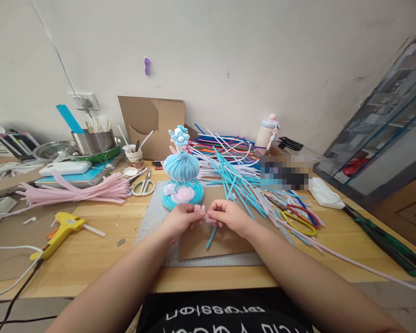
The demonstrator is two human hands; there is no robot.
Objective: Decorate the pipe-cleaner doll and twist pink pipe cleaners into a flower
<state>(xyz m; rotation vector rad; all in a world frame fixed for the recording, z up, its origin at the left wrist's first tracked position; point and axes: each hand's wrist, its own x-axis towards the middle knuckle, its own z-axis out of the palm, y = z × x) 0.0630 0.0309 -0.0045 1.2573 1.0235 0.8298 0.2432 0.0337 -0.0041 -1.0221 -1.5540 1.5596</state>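
Note:
My left hand (186,219) pinches a short, bent pink pipe cleaner (198,210) between thumb and fingers. Close against it, my right hand (230,216) also has its fingers pressed on fuzzy pink pipe cleaner; whether it is one piece or two I cannot tell. Below the right hand a blue pipe cleaner (212,237) slants over the brown cardboard (225,247). Just behind my hands stands a blue pipe-cleaner ornament (182,166) with a ribbed round body, a flower on top and a round base (168,196) bearing a pink spiral.
Loose blue pipe cleaners (234,185) lie right of the ornament. Left are scissors (144,186), a pink pipe-cleaner bundle (76,192) and a yellow glue gun (60,233). Yellow-and-red handled pliers (300,222) and a bottle (266,134) stand or lie at right.

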